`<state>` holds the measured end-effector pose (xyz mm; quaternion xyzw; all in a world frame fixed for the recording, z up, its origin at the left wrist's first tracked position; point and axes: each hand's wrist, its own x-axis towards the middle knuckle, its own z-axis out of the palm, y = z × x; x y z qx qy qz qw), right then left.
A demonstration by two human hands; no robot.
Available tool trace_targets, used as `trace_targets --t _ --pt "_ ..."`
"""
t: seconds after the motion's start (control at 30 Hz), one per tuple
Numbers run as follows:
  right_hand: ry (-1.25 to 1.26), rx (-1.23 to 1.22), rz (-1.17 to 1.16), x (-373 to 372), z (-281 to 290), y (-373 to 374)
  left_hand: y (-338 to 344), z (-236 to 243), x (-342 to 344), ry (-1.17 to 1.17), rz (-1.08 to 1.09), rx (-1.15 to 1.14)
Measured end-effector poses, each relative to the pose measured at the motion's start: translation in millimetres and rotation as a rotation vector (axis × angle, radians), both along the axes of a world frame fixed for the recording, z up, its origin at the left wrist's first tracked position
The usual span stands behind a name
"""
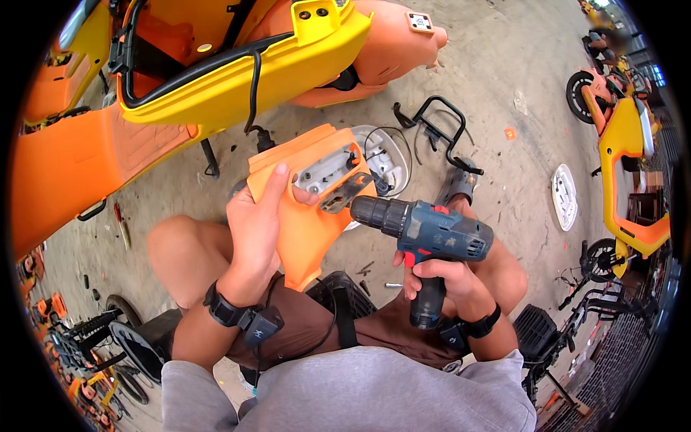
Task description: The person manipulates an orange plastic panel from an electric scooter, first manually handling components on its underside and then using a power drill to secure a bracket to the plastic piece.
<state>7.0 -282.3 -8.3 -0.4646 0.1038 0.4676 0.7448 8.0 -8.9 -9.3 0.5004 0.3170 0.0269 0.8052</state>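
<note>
My left hand (253, 225) grips an orange plastic cover panel (306, 216) by its left edge, thumb on its face, holding it up over my knees. A grey metal bracket (338, 180) is fixed on the panel's upper part. My right hand (435, 277) holds a blue cordless drill (432, 241) by its handle, finger by the red trigger. The drill's black chuck points left and its tip meets the bracket. Both wrists wear black bands.
An orange and yellow scooter body (216, 65) lies just ahead of me. A white oval cover (385, 155) and a black metal rack (443, 133) rest on the concrete floor. More scooters (622, 137) stand at right, another white cover (563, 196) nearby.
</note>
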Motion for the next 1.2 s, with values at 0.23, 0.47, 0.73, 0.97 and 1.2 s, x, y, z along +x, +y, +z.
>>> trace_targets --t 0.23,0.47,0.73,0.97,1.2 --pt "-0.015 0.027 0.046 -0.1 -1.0 -2.8 -2.2 -4.4 -3.1 -0.086 0.002 0.124" --pt "-0.072 0.039 0.016 -11.6 -6.0 -4.8 -0.3 -3.9 -10.4 -0.145 0.008 0.158" --pt "-0.007 0.108 0.026 -10.6 -5.7 2.7 0.4 -2.3 -11.4 -0.238 -0.012 0.204" --pt "0.799 0.739 -0.178 -7.8 -34.1 -10.2 -12.2 -5.7 -21.0 -0.514 -0.220 0.513" --pt "0.562 0.564 -0.136 -4.9 -19.4 -4.6 -14.8 -4.0 -20.8 -0.552 -0.108 0.407"
